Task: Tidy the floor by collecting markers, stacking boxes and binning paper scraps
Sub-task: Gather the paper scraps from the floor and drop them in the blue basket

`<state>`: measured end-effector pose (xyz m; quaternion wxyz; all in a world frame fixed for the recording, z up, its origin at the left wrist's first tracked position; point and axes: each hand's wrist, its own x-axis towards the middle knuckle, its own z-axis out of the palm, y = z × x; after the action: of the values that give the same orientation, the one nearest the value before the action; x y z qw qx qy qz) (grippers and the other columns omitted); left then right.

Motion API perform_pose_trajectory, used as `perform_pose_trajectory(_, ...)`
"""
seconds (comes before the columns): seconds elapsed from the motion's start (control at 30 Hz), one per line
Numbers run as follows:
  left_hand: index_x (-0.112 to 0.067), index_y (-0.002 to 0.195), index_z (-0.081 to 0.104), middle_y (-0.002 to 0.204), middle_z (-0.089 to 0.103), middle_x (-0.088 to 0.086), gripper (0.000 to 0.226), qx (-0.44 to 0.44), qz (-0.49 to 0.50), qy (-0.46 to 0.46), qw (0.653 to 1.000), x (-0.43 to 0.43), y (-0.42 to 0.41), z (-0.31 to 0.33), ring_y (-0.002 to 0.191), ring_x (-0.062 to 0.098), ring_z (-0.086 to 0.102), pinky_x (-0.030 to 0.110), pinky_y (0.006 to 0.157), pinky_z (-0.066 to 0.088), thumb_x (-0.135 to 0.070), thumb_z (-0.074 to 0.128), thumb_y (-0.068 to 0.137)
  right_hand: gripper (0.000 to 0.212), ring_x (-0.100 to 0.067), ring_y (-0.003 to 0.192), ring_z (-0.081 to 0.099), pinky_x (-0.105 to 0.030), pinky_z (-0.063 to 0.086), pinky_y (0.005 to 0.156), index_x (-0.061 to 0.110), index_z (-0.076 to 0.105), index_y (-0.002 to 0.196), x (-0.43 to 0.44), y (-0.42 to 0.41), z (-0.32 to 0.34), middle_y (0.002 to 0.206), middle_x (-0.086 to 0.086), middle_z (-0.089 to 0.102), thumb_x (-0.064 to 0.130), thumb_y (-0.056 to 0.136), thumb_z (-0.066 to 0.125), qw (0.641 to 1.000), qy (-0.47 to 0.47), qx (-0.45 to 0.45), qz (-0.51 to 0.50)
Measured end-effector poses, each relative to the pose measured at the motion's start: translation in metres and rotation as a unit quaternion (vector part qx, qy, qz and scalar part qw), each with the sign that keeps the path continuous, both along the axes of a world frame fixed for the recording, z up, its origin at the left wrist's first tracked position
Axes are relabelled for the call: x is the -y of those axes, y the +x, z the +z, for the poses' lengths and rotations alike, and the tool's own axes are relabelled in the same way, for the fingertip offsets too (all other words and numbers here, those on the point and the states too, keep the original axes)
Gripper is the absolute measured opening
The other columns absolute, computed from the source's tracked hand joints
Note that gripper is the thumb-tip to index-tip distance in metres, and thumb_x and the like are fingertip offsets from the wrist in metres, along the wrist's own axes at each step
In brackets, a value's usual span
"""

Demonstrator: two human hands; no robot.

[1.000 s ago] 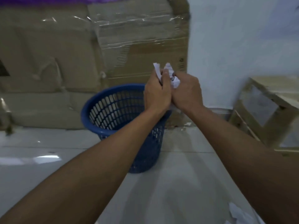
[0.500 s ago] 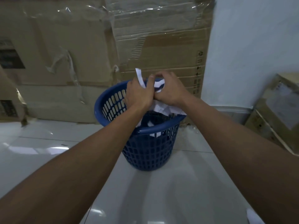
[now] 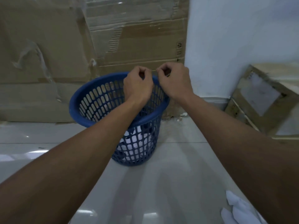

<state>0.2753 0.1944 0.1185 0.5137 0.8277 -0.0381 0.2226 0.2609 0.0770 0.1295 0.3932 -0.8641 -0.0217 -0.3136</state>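
Over the mouth of the blue basket [image 3: 77, 117], your left hand [image 3: 137, 84] and right hand [image 3: 174, 81] hover side by side, nearly touching. The fingers [image 3: 140, 69] of both are curled in, with nothing visible in them. Crumpled white paper [image 3: 134, 143] lies low inside the basket, showing through the lattice. More paper scraps [image 3: 239, 209] lie on the floor [image 3: 161, 183] beneath your right forearm. Cardboard [image 3: 137, 38] stands just behind the basket and stacked boxes [image 3: 258, 97] close off the right. Bare tile stretches left of the basket and toward you.

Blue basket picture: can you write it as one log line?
left hand curled, empty, over blue basket | right hand curled, empty | paper inside basket | more scraps on floor
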Motion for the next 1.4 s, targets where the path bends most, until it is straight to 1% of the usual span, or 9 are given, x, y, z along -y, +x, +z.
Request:
perform_pose_trajectory(0.23,-0.023,0.087,0.067,0.078,0.066,-0.014,0.018,0.069,-0.147,0.020,0.987,0.079,-0.043,0.005,0.072,0.001,0.061,0.021,0.065,0.048,-0.032,0.053,0.094,0.021,-0.011,0.046,0.059,-0.032,0.052,0.061,0.014,0.069,0.087,0.082,-0.053,-0.002,0.058,0.001,0.066,0.028,0.097,0.057,0.994,0.042,0.045,-0.095)
perform_pose_trajectory(0.47,-0.017,0.085,0.068,0.077,0.070,-0.004,0.016,0.053,-0.269,0.038,0.961,0.165,-0.100,-0.044,0.072,0.012,0.064,0.035,0.069,0.053,-0.028,0.058,0.092,0.020,-0.004,0.051,0.047,-0.020,0.030,0.056,0.018,0.066,0.078,0.162,-0.145,-0.036,0.056,0.011,0.050,0.027,0.094,0.059,0.970,0.012,-0.005,-0.242)
perform_pose_trajectory(0.73,-0.019,0.089,0.071,0.086,0.070,-0.008,0.015,0.056,-0.502,0.160,0.848,0.218,-0.193,-0.135,0.080,0.007,0.062,0.030,0.071,0.050,-0.027,0.059,0.092,0.023,-0.021,0.056,0.058,-0.026,0.037,0.053,0.016,0.069,0.081,0.204,-0.308,-0.135,0.054,0.008,0.052,0.032,0.092,0.058,0.923,-0.038,-0.180,-0.339)
perform_pose_trajectory(0.83,-0.019,0.093,0.070,0.093,0.069,-0.008,0.012,0.070,-0.590,0.220,0.773,0.227,-0.225,-0.170,0.087,0.012,0.061,0.033,0.078,0.050,-0.021,0.058,0.094,0.016,-0.019,0.072,0.064,-0.031,0.048,0.064,0.020,0.067,0.094,0.215,-0.370,-0.176,0.075,0.005,0.067,0.033,0.092,0.058,0.900,-0.053,-0.247,-0.356)
perform_pose_trajectory(0.93,-0.016,0.101,0.070,0.104,0.070,0.001,0.014,0.087,-0.627,0.259,0.730,0.223,-0.242,-0.199,0.098,0.020,0.062,0.041,0.086,0.051,-0.023,0.061,0.093,0.036,-0.021,0.113,0.055,-0.039,0.045,0.095,0.019,0.058,0.124,0.219,-0.413,-0.214,0.123,-0.002,0.062,0.039,0.094,0.057,0.885,-0.045,-0.326,-0.330)
perform_pose_trajectory(1.07,-0.017,0.131,0.058,0.149,0.046,0.007,0.054,0.065,-0.593,0.358,0.718,0.208,-0.251,-0.241,0.146,0.028,0.029,0.057,0.116,0.024,-0.049,0.052,0.088,0.066,-0.026,0.150,0.013,-0.050,0.018,0.119,0.021,0.029,0.150,0.227,-0.438,-0.253,0.162,-0.006,0.017,0.053,0.095,0.048,0.838,-0.043,-0.408,-0.360)
perform_pose_trajectory(1.2,-0.026,0.154,0.019,0.165,0.002,-0.001,0.084,-0.002,-0.527,0.449,0.722,0.199,-0.255,-0.271,0.152,0.022,-0.005,0.055,0.119,-0.001,-0.070,0.042,0.087,0.069,-0.028,0.151,0.000,-0.052,0.010,0.120,0.018,0.013,0.155,0.237,-0.428,-0.268,0.165,-0.008,0.001,0.053,0.100,0.035,0.789,-0.014,-0.466,-0.402)
perform_pose_trajectory(1.27,-0.026,0.156,0.007,0.165,-0.006,-0.001,0.086,-0.037,-0.529,0.449,0.720,0.202,-0.262,-0.284,0.151,0.022,-0.009,0.055,0.120,-0.002,-0.069,0.040,0.089,0.064,-0.028,0.150,0.009,-0.049,0.012,0.121,0.013,0.015,0.154,0.231,-0.414,-0.276,0.163,-0.011,0.011,0.048,0.103,0.030,0.802,-0.007,-0.467,-0.372)
perform_pose_trajectory(1.4,-0.025,0.156,0.005,0.165,-0.005,0.002,0.079,-0.034,-0.572,0.402,0.714,0.217,-0.276,-0.292,0.151,0.020,-0.010,0.046,0.120,-0.010,-0.063,0.028,0.091,0.050,-0.028,0.136,0.044,-0.043,0.032,0.115,0.003,0.043,0.143,0.208,-0.400,-0.276,0.147,-0.015,0.047,0.030,0.100,0.045,0.917,0.024,-0.262,-0.300)
